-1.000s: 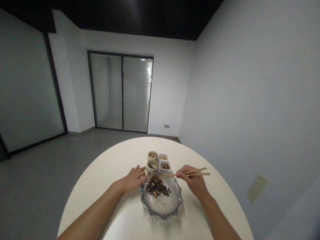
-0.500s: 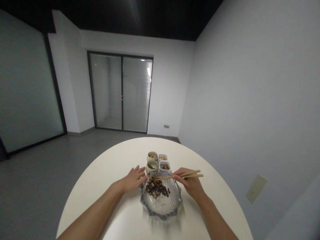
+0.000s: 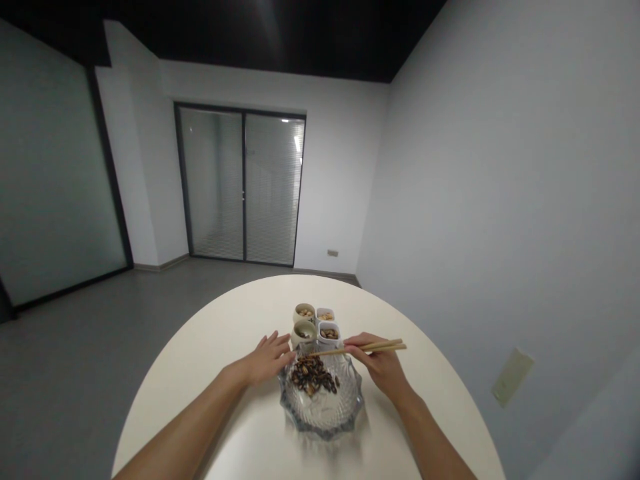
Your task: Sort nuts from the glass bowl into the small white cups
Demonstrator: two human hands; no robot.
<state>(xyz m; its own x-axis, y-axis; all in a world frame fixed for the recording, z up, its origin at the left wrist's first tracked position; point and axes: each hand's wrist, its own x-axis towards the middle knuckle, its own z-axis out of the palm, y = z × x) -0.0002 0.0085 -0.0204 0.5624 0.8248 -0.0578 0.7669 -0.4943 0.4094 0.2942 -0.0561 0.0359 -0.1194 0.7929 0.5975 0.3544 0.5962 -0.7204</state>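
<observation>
My right hand [image 3: 377, 363] clamps the chopsticks [image 3: 377, 347] between its fingers.
Left of them, dark seeds [image 3: 314, 375] lie in the glass bowl [image 3: 347, 395]; my left hand [image 3: 269, 360] spreads its fingers beside the rim, small cups [image 3: 319, 329] just beyond.

And there's a bare left forearm [image 3: 187, 423], bare right forearm [image 3: 434, 430], both tapering; left hand [image 3: 266, 359] bare, slim-fingered, right hand [image 3: 379, 365] bare too!
</observation>
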